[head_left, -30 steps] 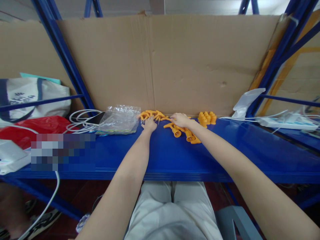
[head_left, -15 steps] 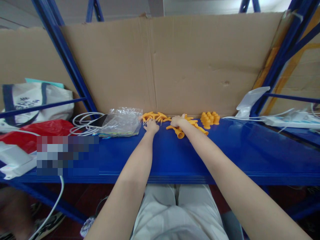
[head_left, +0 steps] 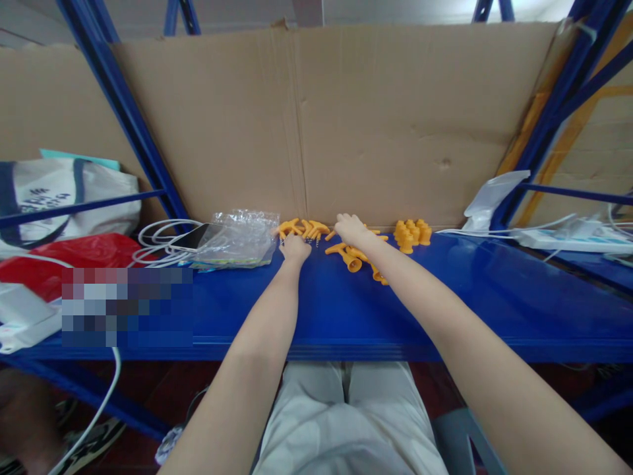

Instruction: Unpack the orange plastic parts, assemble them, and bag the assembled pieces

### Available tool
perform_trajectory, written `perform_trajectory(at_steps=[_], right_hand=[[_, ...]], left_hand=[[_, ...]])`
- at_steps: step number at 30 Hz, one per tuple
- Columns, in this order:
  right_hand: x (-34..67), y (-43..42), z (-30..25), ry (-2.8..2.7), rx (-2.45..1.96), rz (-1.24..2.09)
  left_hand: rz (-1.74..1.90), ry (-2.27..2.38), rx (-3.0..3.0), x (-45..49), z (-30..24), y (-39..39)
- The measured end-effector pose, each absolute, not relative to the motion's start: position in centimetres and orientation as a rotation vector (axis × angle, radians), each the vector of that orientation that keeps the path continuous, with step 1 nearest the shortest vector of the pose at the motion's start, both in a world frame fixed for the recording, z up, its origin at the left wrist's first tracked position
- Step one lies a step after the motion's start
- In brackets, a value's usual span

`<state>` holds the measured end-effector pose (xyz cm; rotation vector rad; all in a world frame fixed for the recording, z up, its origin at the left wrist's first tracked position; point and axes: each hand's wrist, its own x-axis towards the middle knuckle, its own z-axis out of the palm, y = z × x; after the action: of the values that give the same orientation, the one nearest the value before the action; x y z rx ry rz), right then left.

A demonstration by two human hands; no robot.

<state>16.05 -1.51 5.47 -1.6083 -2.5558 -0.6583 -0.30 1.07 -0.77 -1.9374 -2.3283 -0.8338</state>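
Along the back of the blue shelf lies a row of orange T-handled pieces with thin metal tips that look spiral. My left hand rests at the front of this row, fingers spread and touching the pieces. Just to the right, my right hand is raised near the cardboard with its fingers curled in. An orange handle shows at its left edge, but what the fingers hold is hidden. Below it lie more orange pieces with flared, cone-like ends, partly covered by my right forearm.
Several orange stepped caps stand grouped on the right. Clear plastic bags, a phone and coiled white cable lie left. A cardboard sheet backs the blue shelf. A power strip sits far right.
My right hand has moved up and slightly left, toward the cardboard. Orange pieces under it now lie differently, one nearer the front. My left hand stays by the row.
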Motion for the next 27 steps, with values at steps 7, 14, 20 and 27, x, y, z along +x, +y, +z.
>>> perform_trajectory(at_steps=[7,14,20,27], right_hand=[[19.1,-2.2,6.2,-2.502,-1.275,-0.685],[23.0,-3.4,3.3,-2.331,-1.008,-0.424],[24.4,-3.8,1.8,-2.275,-1.055,-0.350],[23.9,-4.9,2.3,-2.337,-1.086,-0.389]], left_hand=[[-0.803,-2.237,-2.021,-0.4,-1.0,1.5],[-0.959,-2.001,-2.080,0.3,-0.1,0.8],[-0.954,-1.365,-2.482,2.8,0.3,0.3],[-0.797,-1.284,-2.537,4.1,0.9,-0.6]])
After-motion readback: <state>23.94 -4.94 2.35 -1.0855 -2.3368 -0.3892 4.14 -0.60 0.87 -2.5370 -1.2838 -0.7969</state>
